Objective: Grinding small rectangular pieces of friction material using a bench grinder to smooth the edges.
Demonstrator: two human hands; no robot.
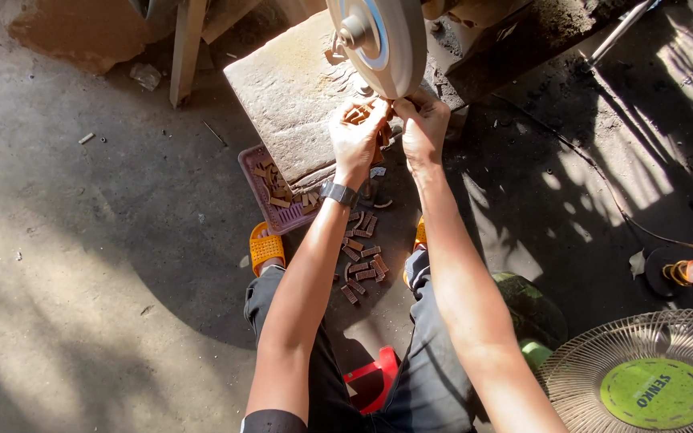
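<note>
A round grey grinding wheel (384, 42) hangs at the top centre, above a rough stone block (290, 92). My left hand (354, 138) holds a small bundle of brown wooden pieces (358, 115) just under the wheel's lower rim. My right hand (424, 128) is closed beside it and pinches the same bundle from the right. A dark watch (338, 192) sits on my left wrist. Several more brown pieces (361, 261) lie scattered on the floor between my feet.
A purple tray (260, 180) with several brown pieces leans by the block. Orange sandals (266, 247) are on my feet, a red stool (372, 377) is under me. A fan grille (643, 377) with a green hub lies at bottom right. A cable (603, 188) crosses the concrete floor.
</note>
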